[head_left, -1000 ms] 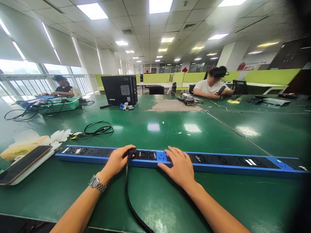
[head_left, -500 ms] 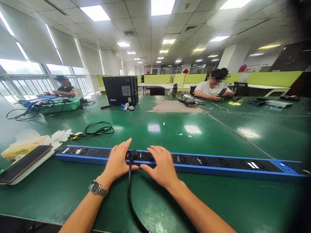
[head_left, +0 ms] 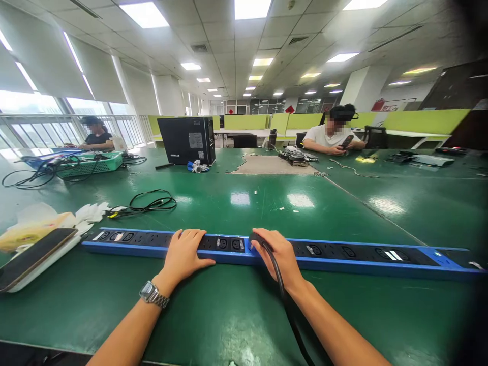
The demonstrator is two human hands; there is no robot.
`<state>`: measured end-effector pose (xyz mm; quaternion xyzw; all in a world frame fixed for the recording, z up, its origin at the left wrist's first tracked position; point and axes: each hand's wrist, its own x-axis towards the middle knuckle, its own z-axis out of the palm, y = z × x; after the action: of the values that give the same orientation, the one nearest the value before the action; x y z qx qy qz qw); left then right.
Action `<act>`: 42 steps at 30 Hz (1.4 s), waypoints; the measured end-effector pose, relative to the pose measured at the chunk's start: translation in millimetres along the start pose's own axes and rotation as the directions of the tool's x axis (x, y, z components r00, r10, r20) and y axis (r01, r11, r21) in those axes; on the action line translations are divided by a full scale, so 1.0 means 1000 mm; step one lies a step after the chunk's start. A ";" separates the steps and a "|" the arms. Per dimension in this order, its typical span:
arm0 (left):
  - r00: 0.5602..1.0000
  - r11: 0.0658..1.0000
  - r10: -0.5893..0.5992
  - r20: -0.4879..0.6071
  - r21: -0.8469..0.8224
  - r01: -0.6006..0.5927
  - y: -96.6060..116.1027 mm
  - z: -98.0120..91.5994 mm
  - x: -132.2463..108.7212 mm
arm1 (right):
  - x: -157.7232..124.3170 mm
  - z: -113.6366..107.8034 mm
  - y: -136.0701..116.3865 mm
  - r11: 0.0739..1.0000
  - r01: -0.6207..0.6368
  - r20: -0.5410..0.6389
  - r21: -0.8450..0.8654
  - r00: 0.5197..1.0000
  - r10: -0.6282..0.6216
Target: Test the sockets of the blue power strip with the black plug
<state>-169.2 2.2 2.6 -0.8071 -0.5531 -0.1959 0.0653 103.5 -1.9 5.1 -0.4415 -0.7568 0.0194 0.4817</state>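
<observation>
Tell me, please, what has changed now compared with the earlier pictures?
The black plug moved right along the power strip, to the blue socket; whether it is inserted is hidden. The right hand, empty before, now grips it. The left hand, previously at the plug, now rests on the strip. The strip, computer case and coiled cable stayed.

Your right hand [head_left: 286,258] hides most of the black plug [head_left: 255,237], including its prongs. Your left hand [head_left: 183,254] covers part of the blue power strip [head_left: 231,258]. The black cable [head_left: 280,287] and your forearms [head_left: 127,325] run off the bottom edge.
</observation>
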 end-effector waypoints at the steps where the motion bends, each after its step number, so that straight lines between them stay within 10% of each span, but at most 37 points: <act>1: 1.000 1.000 0.002 -0.007 -0.001 -0.002 0.000 0.000 0.000 | -0.003 -0.002 0.004 1.000 0.015 0.024 -0.020 1.000 -0.015; 12: 1.000 0.995 0.005 -0.026 -0.103 -0.008 0.005 -0.006 0.001 | -0.008 -0.001 -0.005 0.954 0.139 0.162 -0.265 0.982 -0.098; 22: 0.969 0.817 0.204 -0.141 -0.520 -0.248 0.097 0.016 0.040 | -0.035 -0.030 0.031 0.924 -0.100 -0.014 -0.369 0.995 0.102; 28: 0.917 0.693 0.096 -0.388 -0.635 -0.341 0.135 0.017 0.053 | -0.052 -0.070 0.072 0.929 -0.267 -0.177 -0.255 0.958 0.227; 36: 0.963 0.751 0.171 -0.209 -0.605 -0.265 0.206 0.053 0.083 | -0.052 -0.078 0.073 0.925 -0.353 -0.397 0.142 0.835 0.380; 42: 0.959 0.777 0.245 -0.140 -0.564 -0.281 0.208 0.057 0.083 | -0.053 -0.081 0.072 0.954 -0.296 -0.288 0.043 0.911 0.296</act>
<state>61.9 14.0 5.5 -0.8516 -0.3471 -0.3671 -0.1397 218.6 -26.3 -22.4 -0.5494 -0.6021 0.0263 0.5788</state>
